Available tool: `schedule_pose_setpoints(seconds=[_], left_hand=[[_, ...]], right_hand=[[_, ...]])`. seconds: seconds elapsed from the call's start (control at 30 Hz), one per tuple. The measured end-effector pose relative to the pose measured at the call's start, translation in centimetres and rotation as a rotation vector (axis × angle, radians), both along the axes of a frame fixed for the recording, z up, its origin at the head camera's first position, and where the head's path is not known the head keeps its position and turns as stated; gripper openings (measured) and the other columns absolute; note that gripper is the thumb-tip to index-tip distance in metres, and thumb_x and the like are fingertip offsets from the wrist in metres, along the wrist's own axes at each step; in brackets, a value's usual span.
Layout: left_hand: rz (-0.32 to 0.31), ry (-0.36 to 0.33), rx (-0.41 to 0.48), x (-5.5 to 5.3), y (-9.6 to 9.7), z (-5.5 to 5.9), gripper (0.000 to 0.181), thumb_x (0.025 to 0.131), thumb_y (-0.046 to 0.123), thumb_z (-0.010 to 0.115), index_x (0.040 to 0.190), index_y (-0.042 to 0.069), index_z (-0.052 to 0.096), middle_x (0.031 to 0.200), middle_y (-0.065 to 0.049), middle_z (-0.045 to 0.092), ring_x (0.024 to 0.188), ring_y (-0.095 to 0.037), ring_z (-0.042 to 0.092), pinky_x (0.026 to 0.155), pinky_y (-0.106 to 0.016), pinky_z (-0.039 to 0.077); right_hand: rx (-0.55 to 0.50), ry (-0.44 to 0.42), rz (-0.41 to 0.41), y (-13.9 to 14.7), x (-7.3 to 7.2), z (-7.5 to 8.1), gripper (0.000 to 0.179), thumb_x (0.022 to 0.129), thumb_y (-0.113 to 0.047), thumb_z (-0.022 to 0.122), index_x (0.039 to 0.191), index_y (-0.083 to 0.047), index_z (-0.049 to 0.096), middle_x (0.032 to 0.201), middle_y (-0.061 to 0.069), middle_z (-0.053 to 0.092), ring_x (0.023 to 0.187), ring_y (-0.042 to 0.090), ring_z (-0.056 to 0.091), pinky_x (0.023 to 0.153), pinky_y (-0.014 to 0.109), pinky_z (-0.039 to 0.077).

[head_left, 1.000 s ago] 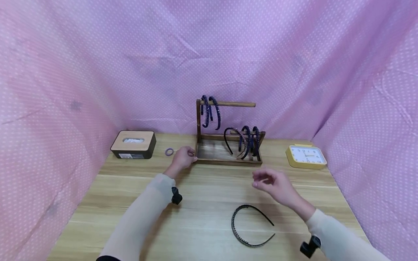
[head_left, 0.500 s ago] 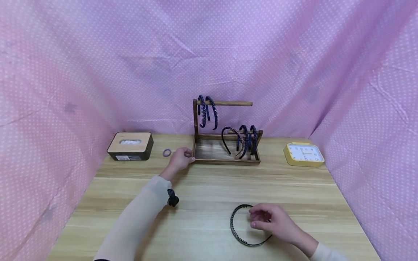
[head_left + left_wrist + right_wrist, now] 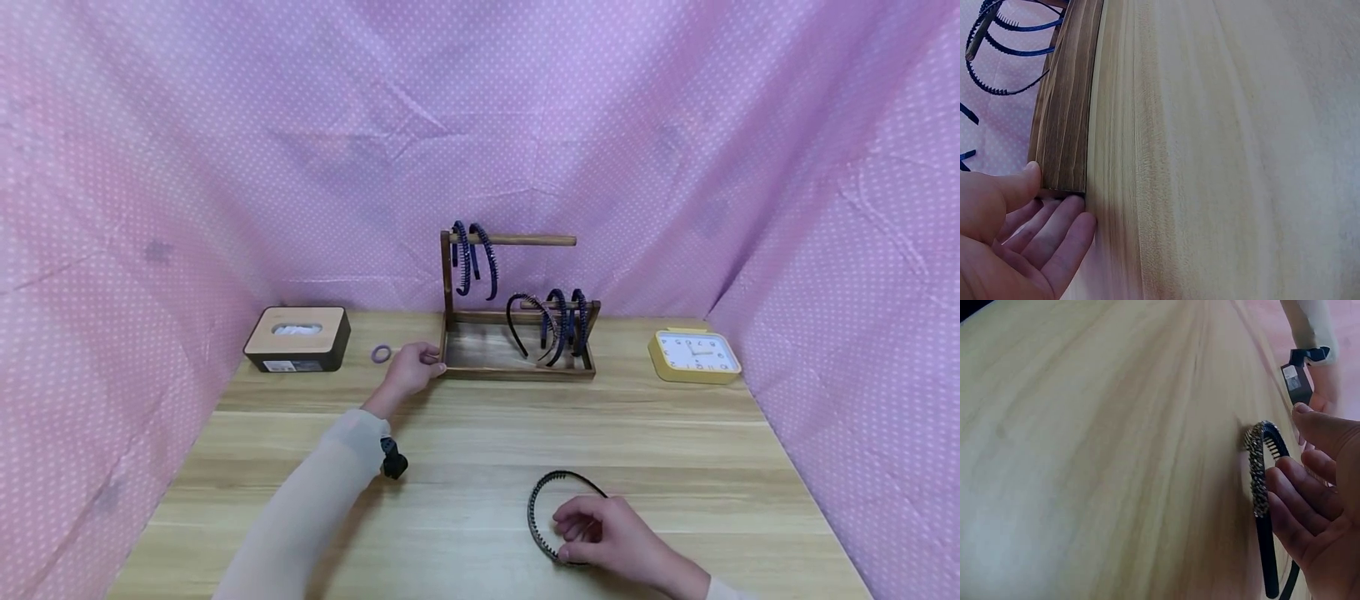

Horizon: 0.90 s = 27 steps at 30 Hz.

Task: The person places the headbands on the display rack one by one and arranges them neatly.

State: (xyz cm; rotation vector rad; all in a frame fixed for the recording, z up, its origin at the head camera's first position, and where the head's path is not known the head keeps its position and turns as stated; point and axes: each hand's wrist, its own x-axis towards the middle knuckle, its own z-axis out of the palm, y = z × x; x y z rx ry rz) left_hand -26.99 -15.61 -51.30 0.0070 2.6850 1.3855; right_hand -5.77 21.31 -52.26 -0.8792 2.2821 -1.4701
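Note:
A dark wooden headband rack (image 3: 517,374) stands at the back of the table. Two headbands (image 3: 492,260) hang from its upper bar, and several more (image 3: 562,325) are on the lower one. My left hand (image 3: 408,369) holds the rack's front left corner; in the left wrist view the thumb is at the upper edge of the wood (image 3: 1066,112) and the fingers against its end. A black toothed headband (image 3: 532,517) lies near the front. Over its right part is my right hand (image 3: 611,537), thumb apart from the loosely bent fingers, which are right beside the glittery band (image 3: 1259,478).
Left of the rack are a purple ring-shaped band (image 3: 381,354) and a tissue box (image 3: 296,337) with a wooden top. A yellow clock (image 3: 695,357) lies to the right. Pink dotted cloth (image 3: 360,167) hangs behind and at both sides.
My right hand has come down and toward me from near the rack to the headband on the table, then slightly left over it. The left hand stays at the rack's corner.

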Motion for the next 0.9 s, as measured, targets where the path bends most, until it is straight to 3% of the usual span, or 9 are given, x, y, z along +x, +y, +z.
schedule_pose_setpoints(seconds=[0.47,0.77,0.9], left_hand=[[0.012,-0.027,-0.017,0.0,0.4,0.5,0.033,0.096,0.013,0.073,0.126,0.0,0.066,0.116,-0.017,0.073,0.107,-0.029,0.069,0.082,-0.034,0.058],[0.009,-0.02,-0.018,0.3,0.4,0.9,0.034,0.096,0.012,0.073,0.126,-0.002,0.066,0.116,-0.019,0.073,0.109,-0.031,0.068,0.089,-0.039,0.057],[0.014,-0.025,-0.022,0.4,0.4,0.9,0.034,0.096,0.012,0.072,0.127,-0.001,0.065,0.117,-0.018,0.072,0.11,-0.031,0.068,0.091,-0.04,0.056]], right_hand=[[0.087,0.023,-0.041,-1.1,0.8,-0.7,0.03,0.083,-0.028,0.087,0.105,-0.013,0.074,0.092,-0.003,0.073,0.079,0.01,0.066,0.066,0.023,0.056],[0.141,0.26,-0.068,-1.7,1.2,-1.3,0.03,0.079,-0.028,0.09,0.103,-0.019,0.074,0.086,-0.011,0.068,0.077,-0.001,0.059,0.066,0.017,0.051],[0.173,0.32,-0.059,-1.9,1.2,-1.2,0.031,0.077,-0.026,0.09,0.102,-0.02,0.073,0.084,-0.014,0.064,0.078,-0.003,0.056,0.066,0.015,0.049]])
